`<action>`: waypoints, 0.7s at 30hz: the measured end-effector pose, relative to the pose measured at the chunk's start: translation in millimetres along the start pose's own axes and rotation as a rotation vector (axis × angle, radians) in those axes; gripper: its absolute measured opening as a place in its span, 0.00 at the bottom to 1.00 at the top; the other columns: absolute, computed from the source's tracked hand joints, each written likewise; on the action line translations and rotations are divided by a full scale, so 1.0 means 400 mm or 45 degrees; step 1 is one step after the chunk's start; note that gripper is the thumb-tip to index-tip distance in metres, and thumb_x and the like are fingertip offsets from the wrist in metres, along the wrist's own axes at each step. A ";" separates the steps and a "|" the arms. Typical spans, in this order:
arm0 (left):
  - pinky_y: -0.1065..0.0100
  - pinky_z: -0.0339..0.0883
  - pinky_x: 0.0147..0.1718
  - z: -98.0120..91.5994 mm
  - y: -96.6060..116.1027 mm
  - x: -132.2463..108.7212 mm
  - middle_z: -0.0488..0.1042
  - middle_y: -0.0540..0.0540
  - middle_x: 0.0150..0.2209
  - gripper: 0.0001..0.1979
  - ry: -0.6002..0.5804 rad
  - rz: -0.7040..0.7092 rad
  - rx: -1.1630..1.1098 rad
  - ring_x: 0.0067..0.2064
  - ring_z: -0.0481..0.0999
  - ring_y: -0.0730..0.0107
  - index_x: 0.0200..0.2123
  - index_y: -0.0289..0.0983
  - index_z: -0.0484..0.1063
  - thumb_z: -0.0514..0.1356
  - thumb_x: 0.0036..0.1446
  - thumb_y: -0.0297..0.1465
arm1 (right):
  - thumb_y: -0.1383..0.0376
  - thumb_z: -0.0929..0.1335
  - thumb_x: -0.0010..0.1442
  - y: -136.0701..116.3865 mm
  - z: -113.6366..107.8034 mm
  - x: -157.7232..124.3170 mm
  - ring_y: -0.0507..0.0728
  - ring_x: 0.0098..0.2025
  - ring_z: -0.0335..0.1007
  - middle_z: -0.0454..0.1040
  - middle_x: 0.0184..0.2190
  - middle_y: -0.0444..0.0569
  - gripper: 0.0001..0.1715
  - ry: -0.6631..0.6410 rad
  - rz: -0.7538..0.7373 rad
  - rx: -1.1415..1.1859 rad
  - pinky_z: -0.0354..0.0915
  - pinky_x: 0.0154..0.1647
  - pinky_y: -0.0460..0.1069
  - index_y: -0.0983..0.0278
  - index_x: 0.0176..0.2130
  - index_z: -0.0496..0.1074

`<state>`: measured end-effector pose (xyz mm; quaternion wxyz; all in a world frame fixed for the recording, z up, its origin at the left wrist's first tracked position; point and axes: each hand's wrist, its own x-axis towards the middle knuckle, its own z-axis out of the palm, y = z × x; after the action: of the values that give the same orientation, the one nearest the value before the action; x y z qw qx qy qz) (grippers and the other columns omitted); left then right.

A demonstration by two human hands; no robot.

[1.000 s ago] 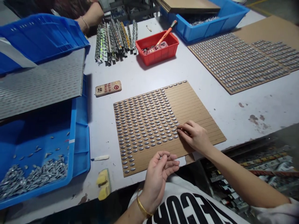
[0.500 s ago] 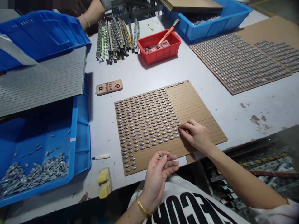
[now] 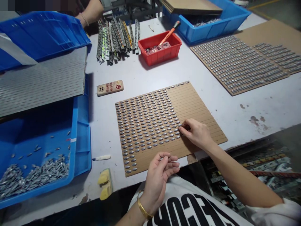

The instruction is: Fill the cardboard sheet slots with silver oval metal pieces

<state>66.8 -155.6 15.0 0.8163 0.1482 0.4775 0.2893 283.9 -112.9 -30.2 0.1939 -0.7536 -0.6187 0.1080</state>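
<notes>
Several columns of small oval silver metal pieces [image 3: 147, 119] lie in slits on a brown cardboard sheet [image 3: 197, 103]; its right part shows bare slit lines. My right hand [image 3: 196, 133] is over the sheet, thumb and forefinger pinched at the right end of a lower row, on a small oval metal piece mostly covered by the fingertips. Below the sheet's front edge, my left hand [image 3: 161, 172] is turned palm up with curled fingers and the thumb laid against them. What lies inside it is too hidden to name.
A blue bin [image 3: 82, 150] of loose metal pieces is at left, a filled sheet [image 3: 47, 78] over it. A red tray [image 3: 162, 56], phone-like case [image 3: 110, 88], metal strips [image 3: 117, 40], marker-like stick [image 3: 102, 158], yellow sponge [image 3: 105, 184] and another filled board [image 3: 235, 62] surround. A person's arm [image 3: 92, 14] shows behind.
My right hand's fingers have drawn closer together and shifted slightly left at the row's end. My left hand stays almost still.
</notes>
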 end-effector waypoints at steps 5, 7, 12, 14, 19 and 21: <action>0.64 0.70 0.38 -0.005 0.000 -0.004 0.76 0.39 0.38 0.10 -0.008 0.013 -0.007 0.36 0.76 0.66 0.38 0.34 0.66 0.59 0.58 0.34 | 0.57 0.65 0.58 0.008 -0.005 0.003 0.54 0.29 0.67 0.73 0.28 0.45 0.12 -0.020 -0.009 0.017 0.54 0.28 0.47 0.61 0.28 0.68; 0.64 0.70 0.37 -0.005 0.002 -0.004 0.76 0.39 0.38 0.09 -0.003 0.016 -0.007 0.36 0.76 0.66 0.38 0.34 0.66 0.59 0.58 0.34 | 0.56 0.65 0.59 0.012 -0.010 0.005 0.54 0.29 0.67 0.73 0.28 0.45 0.13 -0.031 -0.001 0.086 0.55 0.29 0.47 0.61 0.29 0.69; 0.64 0.70 0.37 -0.004 0.003 -0.005 0.77 0.38 0.38 0.09 -0.001 0.014 -0.033 0.36 0.76 0.66 0.38 0.33 0.66 0.59 0.58 0.33 | 0.53 0.65 0.59 0.008 -0.017 0.016 0.53 0.27 0.67 0.74 0.27 0.45 0.15 -0.034 0.072 0.131 0.55 0.28 0.47 0.61 0.30 0.69; 0.63 0.70 0.37 -0.005 0.003 -0.007 0.77 0.38 0.37 0.09 0.001 0.020 -0.068 0.36 0.76 0.64 0.38 0.33 0.67 0.57 0.59 0.34 | 0.53 0.65 0.58 -0.001 -0.016 0.022 0.54 0.28 0.67 0.74 0.27 0.44 0.15 -0.044 0.098 0.029 0.53 0.27 0.47 0.61 0.31 0.69; 0.61 0.70 0.37 -0.011 0.004 -0.012 0.77 0.36 0.37 0.12 0.011 0.034 -0.115 0.36 0.77 0.61 0.39 0.31 0.68 0.56 0.59 0.35 | 0.55 0.65 0.58 -0.015 -0.013 0.034 0.54 0.28 0.68 0.75 0.29 0.44 0.11 -0.082 0.128 -0.108 0.50 0.26 0.47 0.60 0.32 0.69; 0.61 0.70 0.37 -0.014 0.005 -0.013 0.77 0.36 0.37 0.11 0.004 0.032 -0.118 0.36 0.77 0.61 0.39 0.32 0.68 0.57 0.59 0.35 | 0.55 0.65 0.58 -0.014 -0.012 0.035 0.55 0.28 0.68 0.75 0.29 0.44 0.12 -0.088 0.129 -0.123 0.49 0.26 0.47 0.60 0.32 0.69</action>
<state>59.3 -157.4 16.9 0.8179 0.1157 0.4630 0.3215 283.6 -99.3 -22.4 0.1302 -0.7882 -0.5906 0.1137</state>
